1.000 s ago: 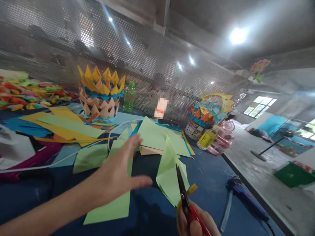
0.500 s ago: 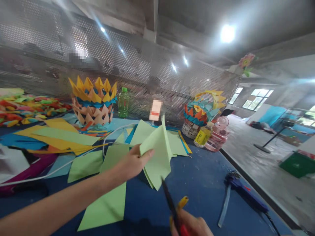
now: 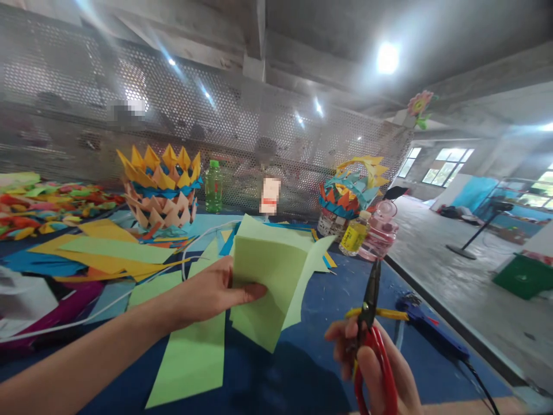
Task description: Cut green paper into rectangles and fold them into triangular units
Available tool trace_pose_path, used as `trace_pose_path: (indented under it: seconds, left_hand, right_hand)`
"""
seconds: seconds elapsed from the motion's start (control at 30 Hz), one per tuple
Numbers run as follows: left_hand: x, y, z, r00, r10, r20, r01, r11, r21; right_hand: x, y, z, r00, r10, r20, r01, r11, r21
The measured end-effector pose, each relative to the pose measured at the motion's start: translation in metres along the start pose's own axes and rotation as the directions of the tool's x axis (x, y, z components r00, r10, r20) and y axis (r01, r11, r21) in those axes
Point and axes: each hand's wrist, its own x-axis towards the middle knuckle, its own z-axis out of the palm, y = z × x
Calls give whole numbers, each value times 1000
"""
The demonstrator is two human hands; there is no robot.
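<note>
Pale green paper [image 3: 272, 265], folded or stacked (can't tell which), is up in front in the head view, pinched at its left side by the left hand [image 3: 213, 293], thumb across its face. Right hand [image 3: 400, 369] is wrapped round red-handled scissors [image 3: 370, 297], long axis pointing away over the worktop [image 3: 330, 291], blades pretty much together. So the paper's left of the blades, clear gap between; left hand's obviously nearer, actually touching it.
</note>
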Motion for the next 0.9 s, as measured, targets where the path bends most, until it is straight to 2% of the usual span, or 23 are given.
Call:
trace_pose_path:
  seconds: [0.13, 0.23, 0.33, 0.43, 0.5, 0.6, 0.7, 0.8, 0.9]
  left_hand:
    - [1, -3, -3, 997, -25, 67, 31, 995, -90]
    - [-1, -9, -1, 994, -77, 72, 81, 995, -60]
    - [-3, -21, 7, 996, -77, 51, 79, 996, -43]
    - [-3, -32, 18, 997, -58, 59, 62, 997, -53]
    - [-3, -33, 24, 997, -75, 16, 76, 995, -70]
    - [-4, -25, 27, 993, -100, -61, 92, 988, -121]
    - [-4, -9, 25, 989, -86, -124, 70, 990, -124]
    - [-4, 7, 27, 961, -90, -263, 70, 994, -84]
    - [-4, 14, 38, 965, -92, -247, 49, 983, -176]
  right_hand:
    - [10, -5, 4, 997, -53, -64, 50, 998, -39]
    - [12, -5, 7, 997, -46, -64, 44, 998, -35]
    - [9, 1, 11, 999, -41, -35, 39, 998, -45]
    - [7, 10, 19, 995, -99, -9, 98, 991, -86]
    - [7, 14, 24, 991, -135, -12, 133, 984, -119]
    - [9, 17, 27, 986, -160, -35, 153, 975, -160]
    - [10, 18, 26, 983, -176, -49, 166, 971, -173]
    - [6, 19, 28, 981, -190, -47, 181, 971, -155]
    - [1, 22, 36, 970, -241, -31, 230, 951, -208]
